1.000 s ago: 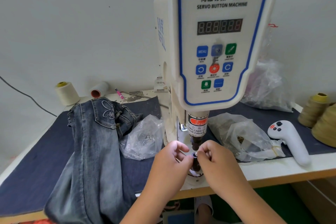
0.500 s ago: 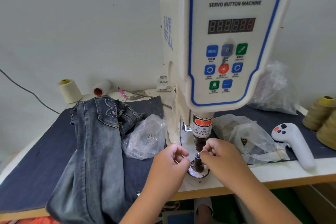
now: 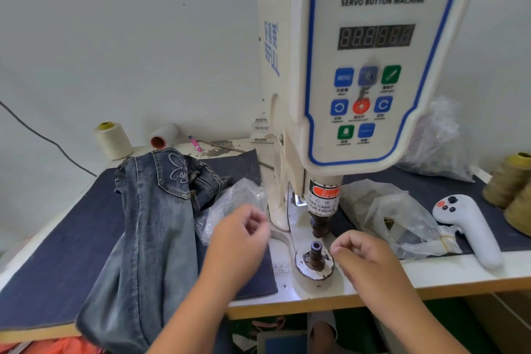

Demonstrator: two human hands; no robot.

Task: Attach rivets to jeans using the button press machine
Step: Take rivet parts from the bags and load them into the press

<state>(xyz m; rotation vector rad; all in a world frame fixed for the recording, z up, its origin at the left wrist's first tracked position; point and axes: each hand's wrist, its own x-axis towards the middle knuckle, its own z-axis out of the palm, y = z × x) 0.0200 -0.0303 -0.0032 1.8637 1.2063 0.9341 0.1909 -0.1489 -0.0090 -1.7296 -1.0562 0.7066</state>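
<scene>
The white servo button machine (image 3: 373,66) stands on the table. Its upper punch (image 3: 320,224) hangs above the lower die (image 3: 316,250), and nothing lies between them. My left hand (image 3: 241,236) hovers left of the die with loosely curled fingers, blurred, holding nothing I can see. My right hand (image 3: 362,256) sits just right of the die, fingers curled in, with no rivet visible in it. The blue jeans (image 3: 155,224) lie on the dark mat (image 3: 57,253) to the left and hang over the table's front edge.
A clear plastic bag (image 3: 238,198) lies between jeans and machine. A second bag (image 3: 402,218) with small metal parts lies right of the punch. A white handheld controller (image 3: 471,230) rests at the right. Thread cones stand at back left (image 3: 113,139) and far right (image 3: 508,178).
Both hands have drawn back from the lower die, the left one to the left and the right one to the right. The die now stands uncovered.
</scene>
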